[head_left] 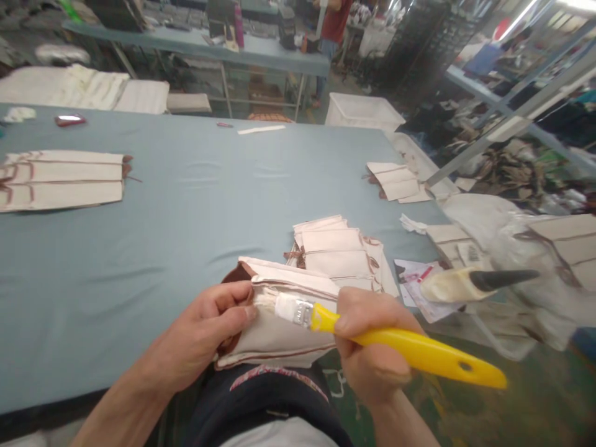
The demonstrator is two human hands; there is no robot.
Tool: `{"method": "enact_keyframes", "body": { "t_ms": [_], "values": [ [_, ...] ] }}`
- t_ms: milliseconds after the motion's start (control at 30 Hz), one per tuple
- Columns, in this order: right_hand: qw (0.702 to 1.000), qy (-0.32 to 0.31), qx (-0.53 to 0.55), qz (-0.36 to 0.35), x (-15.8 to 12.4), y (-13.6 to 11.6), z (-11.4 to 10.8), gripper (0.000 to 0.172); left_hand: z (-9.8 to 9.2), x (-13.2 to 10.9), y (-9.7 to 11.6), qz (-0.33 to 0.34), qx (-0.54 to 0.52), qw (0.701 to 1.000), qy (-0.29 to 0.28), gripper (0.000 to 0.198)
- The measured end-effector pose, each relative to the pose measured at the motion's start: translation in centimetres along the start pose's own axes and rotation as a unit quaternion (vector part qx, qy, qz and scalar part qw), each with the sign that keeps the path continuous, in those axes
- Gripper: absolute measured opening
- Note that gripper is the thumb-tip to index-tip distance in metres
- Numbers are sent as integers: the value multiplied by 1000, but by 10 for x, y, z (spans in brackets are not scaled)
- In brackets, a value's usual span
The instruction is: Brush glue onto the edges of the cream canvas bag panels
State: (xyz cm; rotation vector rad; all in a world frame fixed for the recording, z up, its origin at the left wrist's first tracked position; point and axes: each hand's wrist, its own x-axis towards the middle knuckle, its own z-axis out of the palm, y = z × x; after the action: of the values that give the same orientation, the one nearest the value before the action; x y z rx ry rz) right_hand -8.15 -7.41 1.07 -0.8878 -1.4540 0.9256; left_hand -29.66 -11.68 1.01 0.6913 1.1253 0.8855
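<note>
Blue-grey cloth-covered table [223, 186] | open white plastic bin [342, 115] past its far edge, contents unclear | your left hand [212, 323] pinches the brown-trimmed cream fabric piece [288, 338] at the near edge | your right hand [367, 363] grasps the yellow-handled brush [414, 351], bristles at the fabric's fold

Near edge of the table [223, 205]: a cloth piece [284, 338], left hand [214, 329] at its left end.
Over the piece: a brush [433, 358], bristles between the hands, handle in the right hand [372, 338].
Just beyond, to the right: a cloth stack [333, 248].
Far left on the tabletop: a second stack [69, 186].
Right edge, farther back: a third stack [395, 181].
Far edge: a strip [261, 130].
Behind, right: a crate [363, 115].
Behind, left of the crate: another table [270, 51], bearing a bottle [239, 26].
</note>
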Motion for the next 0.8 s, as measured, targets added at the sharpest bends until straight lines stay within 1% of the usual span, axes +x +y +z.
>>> {"method": "enact_keyframes", "body": {
  "t_ms": [100, 167, 233, 333, 400, 467, 533, 567, 633, 700, 800],
  "values": [
    [997, 9, -24, -69, 1, 14, 2, 57, 6, 0, 2, -13, -14, 999, -35, 37],
    [995, 15, -54, -79, 3, 18, 2, 53, 8, 0, 1, -22, -24, 998, -48, 39],
    [995, 25, -62, -77, 5, 15, 1, 49, 8, 0, -1, -30, -36, 998, -47, 41],
    [994, 69, -26, -86, 5, 3, -2, 41, 8, 0, -1, -33, -48, 997, -45, 40],
    [992, 86, -1, -89, 4, -3, -3, 42, 7, 0, -1, -36, -46, 997, -52, 39],
    [996, 59, -4, -70, 3, -3, -3, 44, 7, 1, -1, -35, -44, 997, -54, 38],
    [998, 28, -11, -47, 3, 3, -1, 43, 7, 1, -2, -37, -46, 997, -54, 38],
    [999, 23, -10, -39, 3, 6, 0, 41, 7, 1, -3, -39, -48, 997, -55, 38],
    [999, 34, 18, -33, 3, 11, 1, 37, 6, 2, -4, -43, -53, 996, -58, 39],
    [997, 43, 49, -28, 2, 12, 1, 40, 5, 3, -7, -42, -56, 996, -59, 40],
    [999, 20, 29, -21, 2, 10, 4, 45, 3, 2, -11, -35, -54, 997, -53, 40]
  ]
}}
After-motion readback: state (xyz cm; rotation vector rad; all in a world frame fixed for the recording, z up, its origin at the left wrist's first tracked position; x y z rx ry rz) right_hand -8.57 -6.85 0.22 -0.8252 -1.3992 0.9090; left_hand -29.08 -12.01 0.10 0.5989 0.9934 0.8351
